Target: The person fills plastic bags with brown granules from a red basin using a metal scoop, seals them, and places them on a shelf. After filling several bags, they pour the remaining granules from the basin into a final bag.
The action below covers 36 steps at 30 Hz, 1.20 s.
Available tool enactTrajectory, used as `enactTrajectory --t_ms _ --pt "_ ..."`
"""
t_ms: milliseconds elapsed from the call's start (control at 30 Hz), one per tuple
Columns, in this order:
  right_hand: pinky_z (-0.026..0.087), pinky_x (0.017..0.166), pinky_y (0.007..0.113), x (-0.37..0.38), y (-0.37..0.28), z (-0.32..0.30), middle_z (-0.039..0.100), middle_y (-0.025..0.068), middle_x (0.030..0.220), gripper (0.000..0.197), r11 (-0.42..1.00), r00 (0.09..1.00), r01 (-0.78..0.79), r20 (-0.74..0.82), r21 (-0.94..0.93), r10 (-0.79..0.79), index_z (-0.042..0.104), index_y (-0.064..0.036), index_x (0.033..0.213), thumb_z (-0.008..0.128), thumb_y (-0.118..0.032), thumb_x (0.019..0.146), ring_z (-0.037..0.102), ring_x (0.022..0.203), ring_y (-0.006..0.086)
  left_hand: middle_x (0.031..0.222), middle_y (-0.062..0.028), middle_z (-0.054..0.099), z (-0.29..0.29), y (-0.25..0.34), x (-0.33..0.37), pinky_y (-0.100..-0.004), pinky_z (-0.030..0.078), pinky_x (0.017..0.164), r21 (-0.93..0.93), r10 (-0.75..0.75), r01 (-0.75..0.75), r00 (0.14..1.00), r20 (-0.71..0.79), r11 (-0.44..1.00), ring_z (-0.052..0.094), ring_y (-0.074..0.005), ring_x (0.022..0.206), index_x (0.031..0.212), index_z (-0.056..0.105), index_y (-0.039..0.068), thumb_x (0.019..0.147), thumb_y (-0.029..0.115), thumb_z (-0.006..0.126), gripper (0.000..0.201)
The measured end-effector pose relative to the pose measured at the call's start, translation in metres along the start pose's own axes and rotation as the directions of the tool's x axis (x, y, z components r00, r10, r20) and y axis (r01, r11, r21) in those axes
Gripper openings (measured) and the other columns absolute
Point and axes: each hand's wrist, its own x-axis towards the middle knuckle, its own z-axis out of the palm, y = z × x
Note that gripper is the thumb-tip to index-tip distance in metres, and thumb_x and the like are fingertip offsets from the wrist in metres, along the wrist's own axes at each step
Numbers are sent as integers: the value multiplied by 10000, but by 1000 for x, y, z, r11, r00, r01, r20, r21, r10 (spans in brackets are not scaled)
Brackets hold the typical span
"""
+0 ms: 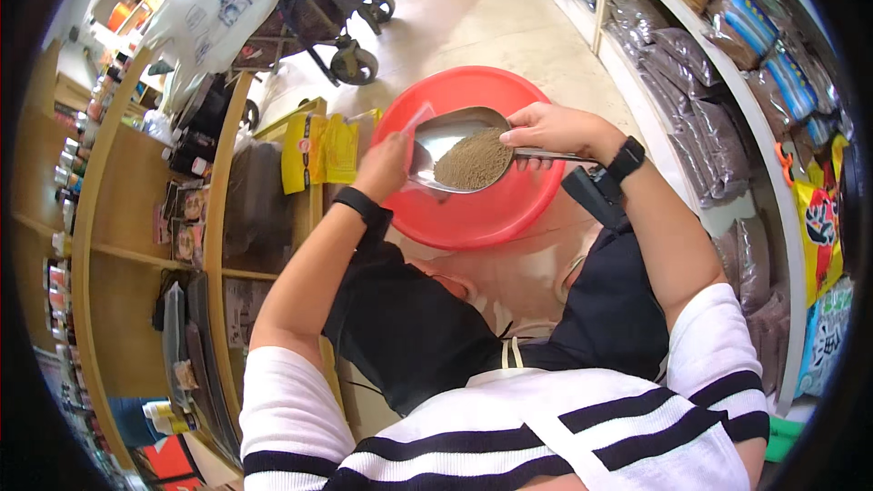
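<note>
A metal scoop (435,141) heaped with fine brown granules (476,162) is held over a red round basin (455,223). My right hand (562,132) is closed round the scoop where its handle meets the bowl, with the thumb at the rim. My left hand (386,166) pinches a clear plastic bag (422,115) at the scoop's front lip. The bag's mouth and lower part are hard to make out against the red basin. What lies on the basin's floor beneath the scoop is hidden.
Wooden shelves (214,245) with small bottles and packets stand at my left, with yellow packets (318,150) nearby. A white plastic bag (227,14) and a wheeled cart (336,14) are beyond. Shelves of bagged brown material (691,118) line the right side.
</note>
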Motion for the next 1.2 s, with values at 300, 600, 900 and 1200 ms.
enactTrajectory --t_ms 300,600,900,1200 --pt "499 656 306 12 22 -8 626 167 878 385 681 977 -212 -171 -701 127 525 21 1123 532 -222 824 625 745 214 987 -212 532 71 83 5 -422 446 776 -304 217 -242 970 -114 922 531 -374 914 1078 470 -31 677 -3 504 403" --pt "501 652 304 2 14 -38 643 134 872 360 811 993 -122 -71 -573 99 556 1 1102 551 -201 804 631 706 193 908 -207 544 63 76 -16 -448 444 735 -340 250 -307 947 -202 889 527 -390 855 825 554 -14 692 57 546 150" --pt "438 441 202 28 40 -56 595 53 648 290 971 980 -187 -36 151 194 577 -32 1039 495 -263 883 538 501 102 898 -240 603 18 11 -17 -379 465 774 -498 24 -56 997 -71 865 586 -356 873 930 607 -39 651 35 584 290" --pt "402 435 278 118 136 1 564 31 662 159 930 923 102 -382 353 43 599 -152 928 484 -199 829 515 513 126 890 -198 622 -9 -7 -32 -327 441 827 -413 -126 114 992 -2 904 589 -301 908 963 621 -45 597 -77 472 396"
